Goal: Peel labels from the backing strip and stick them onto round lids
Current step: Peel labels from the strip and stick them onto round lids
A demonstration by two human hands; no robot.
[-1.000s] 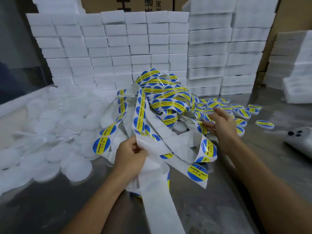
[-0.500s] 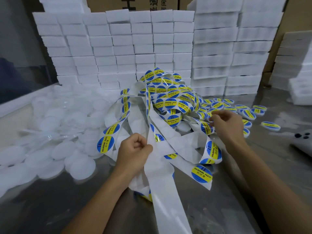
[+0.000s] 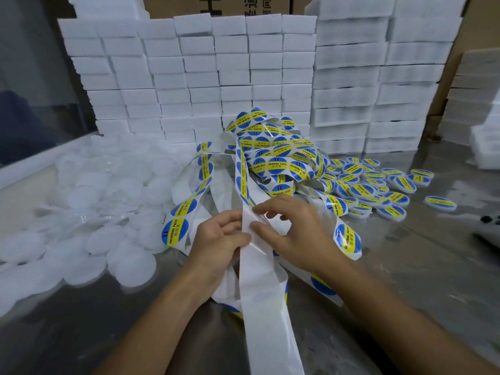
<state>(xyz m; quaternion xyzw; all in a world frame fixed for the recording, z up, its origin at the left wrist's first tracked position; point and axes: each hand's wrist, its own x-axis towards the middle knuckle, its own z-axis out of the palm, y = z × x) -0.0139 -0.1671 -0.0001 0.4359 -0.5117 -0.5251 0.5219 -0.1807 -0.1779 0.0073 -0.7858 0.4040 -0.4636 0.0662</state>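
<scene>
A heap of plain white round lids (image 3: 89,212) is lying across the left side of the steel table (image 3: 422,261), spreading from the window edge toward the middle, with a few clear plastic pieces mixed in among them. Behind, stacks of white foam blocks (image 3: 189,77) are standing in rows against cardboard boxes (image 3: 243,6). Just right of the lids, the tangled backing strip (image 3: 265,307) is piling up in loops, carrying round blue and yellow labels (image 3: 175,231) that read "SOLDERING PASTE" (the smaller print is too fine to read). The left hand (image 3: 216,247) is curling around the bare white part of the strip near the table's middle, thumb pressing the paper against the folded fingers. Touching the same stretch of strip from the other side, the right hand (image 3: 295,231) is pinching its edge between thumb and forefinger, the remaining fingers hanging loosely bent above it; whether a label is lifting there is too hard to tell. From the hands the empty strip is running down toward the bottom edge of the view. Farther right, beyond the tangle, labelled lids (image 3: 378,185) are lying flat in a loose cluster on the table, one sitting a little apart at the right. At the far right edge, a pale object with dark spots (image 3: 489,226) is showing partly.
</scene>
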